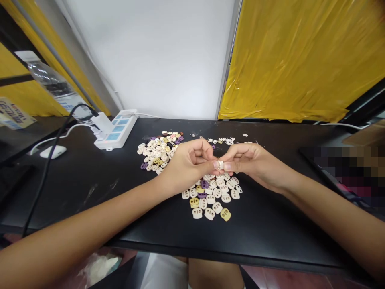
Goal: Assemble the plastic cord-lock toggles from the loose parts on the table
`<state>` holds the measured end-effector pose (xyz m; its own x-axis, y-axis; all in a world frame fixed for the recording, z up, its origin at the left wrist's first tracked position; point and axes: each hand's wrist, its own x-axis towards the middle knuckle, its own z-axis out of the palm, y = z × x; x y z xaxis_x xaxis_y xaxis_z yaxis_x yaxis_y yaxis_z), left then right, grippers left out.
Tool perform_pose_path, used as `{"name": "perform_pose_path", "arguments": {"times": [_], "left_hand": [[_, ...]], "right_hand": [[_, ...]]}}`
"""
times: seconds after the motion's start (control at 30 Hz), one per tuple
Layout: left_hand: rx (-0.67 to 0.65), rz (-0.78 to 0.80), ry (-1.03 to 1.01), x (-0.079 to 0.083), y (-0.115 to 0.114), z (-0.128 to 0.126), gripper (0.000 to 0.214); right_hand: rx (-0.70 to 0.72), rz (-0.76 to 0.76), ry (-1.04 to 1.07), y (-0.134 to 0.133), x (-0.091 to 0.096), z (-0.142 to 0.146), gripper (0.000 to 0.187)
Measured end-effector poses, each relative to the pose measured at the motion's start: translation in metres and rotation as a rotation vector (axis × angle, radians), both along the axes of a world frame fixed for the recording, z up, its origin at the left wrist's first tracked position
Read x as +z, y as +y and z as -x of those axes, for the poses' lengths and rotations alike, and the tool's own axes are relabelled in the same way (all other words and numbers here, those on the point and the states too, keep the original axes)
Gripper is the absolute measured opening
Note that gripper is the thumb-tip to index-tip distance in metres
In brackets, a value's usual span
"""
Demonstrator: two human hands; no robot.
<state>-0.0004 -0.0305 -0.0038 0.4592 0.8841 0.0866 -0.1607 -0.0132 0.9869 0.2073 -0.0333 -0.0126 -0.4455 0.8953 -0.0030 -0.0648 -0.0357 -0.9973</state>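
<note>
My left hand (192, 162) and my right hand (255, 164) meet over the middle of the black table. Between both thumbs and fingertips they pinch one small cream cord lock (220, 165), so both hands are closed. Just below them on the table lies a loose pile of two-hole cord locks (217, 193), mostly cream, with some yellow and purple. A second heap of pieces (158, 150), cream, yellow, purple and a few brown, sits beyond my left hand and is partly hidden by it. Small white pieces (228, 141) lie scattered behind the hands.
A white power strip (118, 130) with plugs stands at the back left, beside a water bottle (54, 82) and a white mouse-shaped object (53, 151). A black cable (49, 160) runs over the table (168, 237). A dark, partly blurred-out object lies at the right.
</note>
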Motion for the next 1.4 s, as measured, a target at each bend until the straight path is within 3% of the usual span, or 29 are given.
{"name": "perform_pose_path", "arguments": {"times": [0.17, 0.33, 0.43, 0.53, 0.63, 0.83, 0.97, 1.1, 1.2, 1.4], "left_hand": [[-0.038, -0.032, 0.094, -0.003, 0.009, 0.001, 0.021], [-0.063, -0.31, 0.403, -0.006, 0.01, 0.004, 0.015], [-0.067, -0.351, 0.47, 0.0, 0.016, 0.012, 0.014], [-0.004, -0.316, 0.443, 0.013, 0.034, 0.03, 0.015], [0.143, -0.303, 0.59, 0.024, 0.053, 0.053, 0.018], [0.215, -0.519, 1.069, 0.034, 0.064, 0.08, 0.029], [0.223, -0.513, 1.169, 0.042, 0.065, 0.092, 0.028], [0.173, -0.484, 1.142, 0.045, 0.068, 0.1, 0.024], [0.115, -0.465, 1.111, 0.042, 0.067, 0.099, 0.02], [0.096, -0.513, 1.12, 0.029, 0.065, 0.088, 0.019]], "right_hand": [[-0.069, -0.028, -0.075, 0.003, 0.006, -0.003, 0.019], [-0.357, -0.101, -0.13, 0.02, 0.006, -0.02, 0.025], [-0.519, -0.175, -0.172, 0.032, 0.003, -0.031, 0.027], [-0.595, -0.319, -0.36, 0.039, -0.002, -0.04, 0.026], [-0.549, -0.463, -0.609, 0.042, -0.009, -0.044, 0.026], [-0.363, -0.773, -0.86, 0.038, -0.018, -0.027, 0.036], [-0.299, -0.792, -0.888, 0.034, -0.018, -0.008, 0.035], [-0.331, -0.806, -0.908, 0.044, -0.015, 0.003, 0.031], [-0.36, -0.812, -0.913, 0.06, -0.008, 0.01, 0.029], [-0.282, -0.732, -0.977, 0.079, 0.001, 0.028, 0.012]]}}
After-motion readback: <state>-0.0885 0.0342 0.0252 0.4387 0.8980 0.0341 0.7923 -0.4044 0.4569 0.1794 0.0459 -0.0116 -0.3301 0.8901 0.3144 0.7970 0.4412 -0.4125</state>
